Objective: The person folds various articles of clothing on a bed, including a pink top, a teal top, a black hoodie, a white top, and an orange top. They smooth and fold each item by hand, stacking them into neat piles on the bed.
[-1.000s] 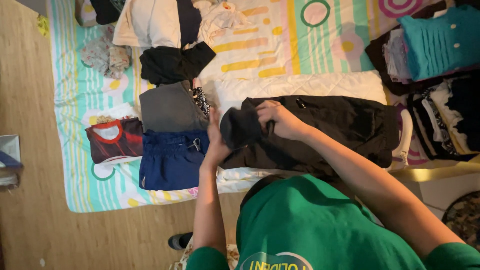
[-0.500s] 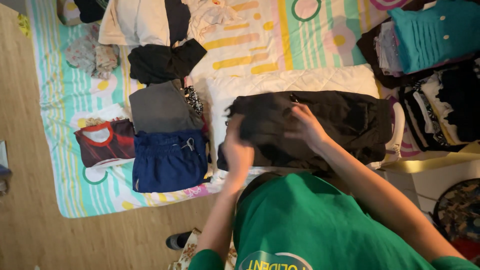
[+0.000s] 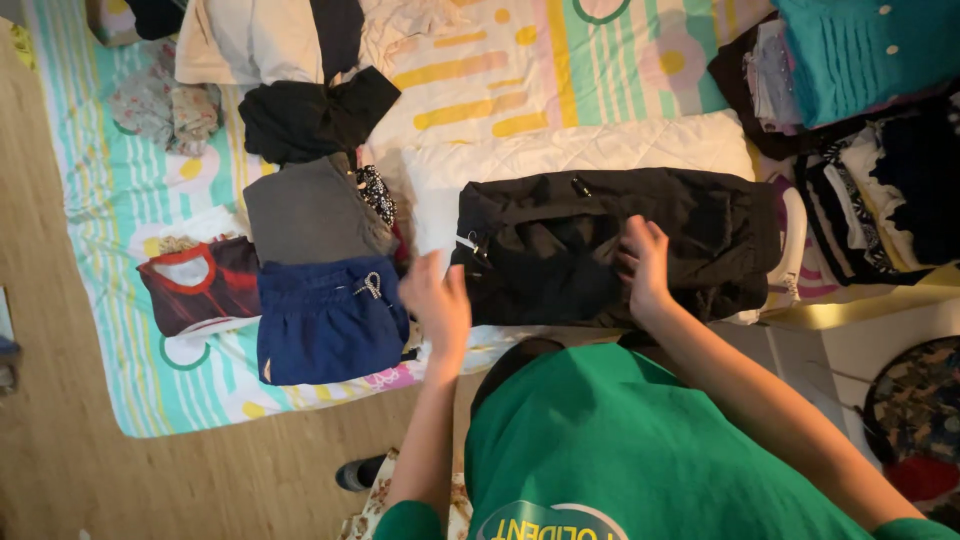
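A black garment (image 3: 600, 245) lies folded across a white quilted pad (image 3: 560, 155) on the patterned blanket. My right hand (image 3: 645, 265) presses flat on its middle. My left hand (image 3: 437, 305) hovers open, blurred, just left of the garment's edge, holding nothing. To the left lie folded blue shorts (image 3: 325, 315), a grey folded top (image 3: 310, 210) and a dark red shirt (image 3: 195, 280).
A black bundle (image 3: 315, 115) and cream clothes (image 3: 250, 40) lie at the top left. Piles of clothes, one teal (image 3: 860, 55), sit at the right. The wooden floor (image 3: 60, 450) borders the striped blanket (image 3: 130, 190). A box edge (image 3: 850, 310) is at the right.
The folded-over part of the black garment has been laid down flat. My left hand has let go and moved left off it; my right hand now rests on top.
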